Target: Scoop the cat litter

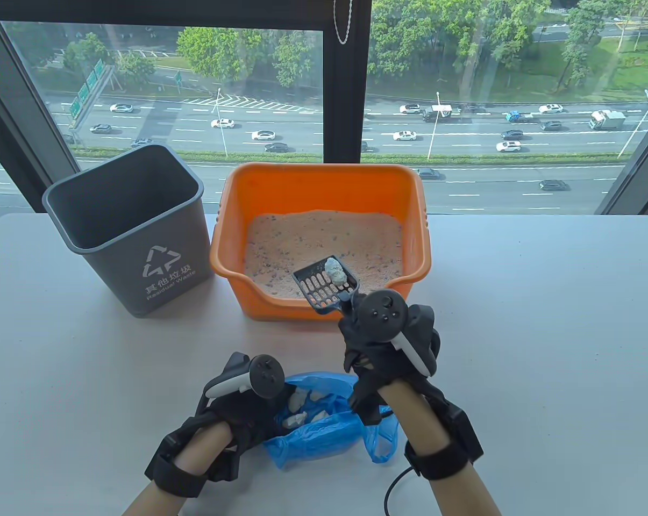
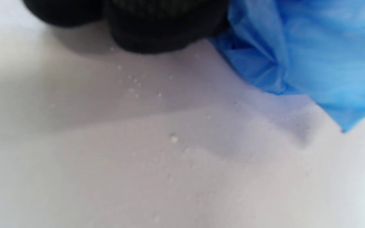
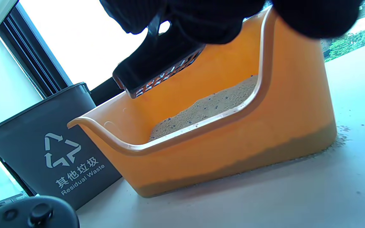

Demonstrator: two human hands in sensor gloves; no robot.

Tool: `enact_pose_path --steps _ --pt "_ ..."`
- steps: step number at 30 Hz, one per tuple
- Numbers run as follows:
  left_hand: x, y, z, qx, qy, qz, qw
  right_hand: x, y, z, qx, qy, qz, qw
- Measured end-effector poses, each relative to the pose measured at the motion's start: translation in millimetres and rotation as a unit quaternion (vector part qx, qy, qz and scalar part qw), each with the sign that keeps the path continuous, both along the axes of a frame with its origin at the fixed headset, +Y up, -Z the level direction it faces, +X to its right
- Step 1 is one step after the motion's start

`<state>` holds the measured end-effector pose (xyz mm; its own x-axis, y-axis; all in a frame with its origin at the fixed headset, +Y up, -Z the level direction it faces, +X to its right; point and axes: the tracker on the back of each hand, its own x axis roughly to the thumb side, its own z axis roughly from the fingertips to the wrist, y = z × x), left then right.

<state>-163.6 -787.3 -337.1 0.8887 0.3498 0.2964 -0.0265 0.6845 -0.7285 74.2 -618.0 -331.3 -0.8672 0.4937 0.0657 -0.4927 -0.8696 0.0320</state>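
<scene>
An orange litter box (image 1: 415,215) holds sandy litter (image 1: 324,242) in the table view. My right hand (image 1: 380,344) grips the handle of a dark slotted scoop (image 1: 321,287) held above the box's front rim, with a grey-white clump (image 1: 334,270) on it. The scoop's underside (image 3: 157,68) shows above the box (image 3: 233,142) in the right wrist view. My left hand (image 1: 243,403) holds the edge of a blue plastic bag (image 1: 324,430) with several clumps (image 1: 302,411) inside. The bag (image 2: 312,53) also shows in the left wrist view, beside my fingers (image 2: 157,28).
A grey waste bin (image 1: 130,226) stands left of the litter box, also in the right wrist view (image 3: 49,145). The white table (image 1: 544,349) runs to a window at the back. Loose grains (image 2: 135,85) lie on the table by the bag. A cable (image 1: 396,484) lies near my right forearm.
</scene>
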Motion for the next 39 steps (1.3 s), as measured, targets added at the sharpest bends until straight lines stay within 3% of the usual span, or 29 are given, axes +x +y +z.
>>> enact_pose_path --steps 5,10,17,21,26,34,39 --pt "0 0 0 0.0 0.0 0.001 1.0 21 -12 50 -0.045 0.036 0.019 0.998" --pt "-1 0 0 0.001 0.001 0.0 1.0 30 -23 83 -0.09 0.083 -0.007 0.992" --pt "-1 0 0 0.002 0.003 -0.001 1.0 18 -52 107 -0.137 0.153 0.025 0.978" --pt "-2 0 1 0.004 0.006 -0.001 1.0 10 -69 108 -0.166 0.173 0.045 0.97" --pt "-2 0 1 0.005 0.006 -0.003 1.0 16 -75 98 -0.172 0.144 0.068 0.972" --pt "-1 0 1 0.004 0.004 -0.004 1.0 33 -59 69 -0.178 0.1 0.094 0.974" --pt "-1 0 1 0.008 0.004 -0.007 1.0 25 -43 54 -0.177 0.105 0.129 0.97"
